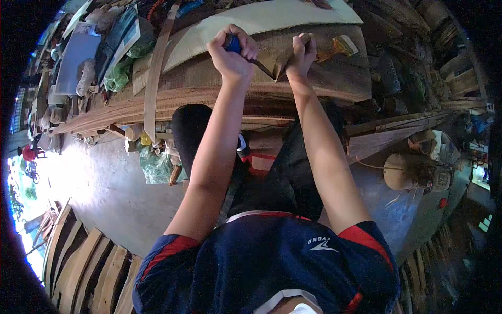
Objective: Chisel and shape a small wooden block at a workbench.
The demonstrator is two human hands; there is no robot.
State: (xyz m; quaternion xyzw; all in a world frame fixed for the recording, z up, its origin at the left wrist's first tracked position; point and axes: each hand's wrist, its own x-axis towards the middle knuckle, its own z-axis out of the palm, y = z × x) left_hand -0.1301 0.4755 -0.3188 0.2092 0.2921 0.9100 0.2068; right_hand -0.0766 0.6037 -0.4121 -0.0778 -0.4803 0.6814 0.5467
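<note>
My left hand (pixel 234 55) is closed around a tool with a blue handle (pixel 231 43). Its thin dark shaft (pixel 263 67) slants down to the right; whether it is a screwdriver or a chisel I cannot tell. The closed fingers of my right hand (pixel 301 56) grip a small dark brown piece of wood (pixel 282 64). The tool's tip is at or very near the lower end of this piece, above the wooden board (pixel 324 78). Just right of my right hand lies a paintbrush (pixel 342 46) with pale bristles.
A long pale curved panel (pixel 209 44) lies across the far part of the bench, and a narrow wooden strip (pixel 157 73) crosses the boards at left. Green plastic (pixel 119 76) and clutter lie farther left. Several planks (pixel 86 267) lean at lower left.
</note>
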